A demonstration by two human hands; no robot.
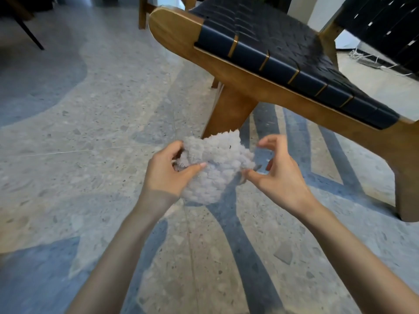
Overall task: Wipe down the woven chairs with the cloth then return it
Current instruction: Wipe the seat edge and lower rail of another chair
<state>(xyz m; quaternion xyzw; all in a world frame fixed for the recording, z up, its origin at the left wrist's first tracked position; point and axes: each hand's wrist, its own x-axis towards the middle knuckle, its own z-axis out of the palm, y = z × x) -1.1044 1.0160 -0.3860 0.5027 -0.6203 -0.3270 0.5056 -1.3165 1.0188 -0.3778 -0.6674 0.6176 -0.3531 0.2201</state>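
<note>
A fluffy pale grey cloth (pixel 217 164) hangs bunched between both hands, above the floor in front of the chair. My left hand (pixel 166 171) grips its left side, thumb pressed across the front. My right hand (pixel 278 168) pinches the cloth's right edge between thumb and fingertips, the other fingers curled above. The woven chair (pixel 283 53) stands just beyond, upper right: a wooden frame with a dark woven seat and backrest. Its front wooden leg (pixel 229 109) comes down right behind the cloth.
Grey and blue terrazzo floor (pixel 90 132) spreads all around. Another wooden chair leg (pixel 142 12) shows at the top, and a thin dark furniture leg (pixel 31 35) at the top left. White cables (pixel 362 57) lie on the floor behind the chair.
</note>
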